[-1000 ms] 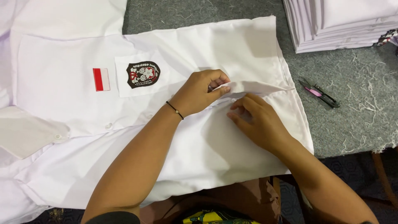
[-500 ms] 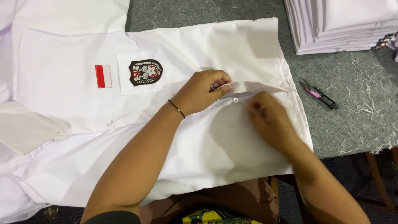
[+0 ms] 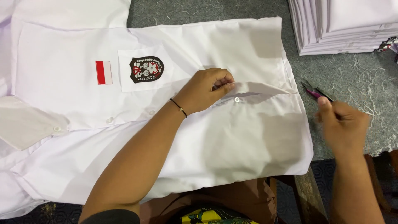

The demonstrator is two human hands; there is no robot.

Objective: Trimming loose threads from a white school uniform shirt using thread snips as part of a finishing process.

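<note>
Pink-handled thread snips (image 3: 316, 92) lie on the grey felt tabletop (image 3: 352, 74) just off the hem edge of the white cotton uniform shirt (image 3: 232, 141), long axis slanting up-left. The right hand (image 3: 342, 126) sits right at their lower end, blurred, fingers curled, grip unclear. The left hand (image 3: 205, 89), farther off, pinches the shirt's placket beside a white button (image 3: 237, 99).

Left hand (image 3: 207, 89) pinched closed; right hand (image 3: 342, 124) curled, blurred.
</note>
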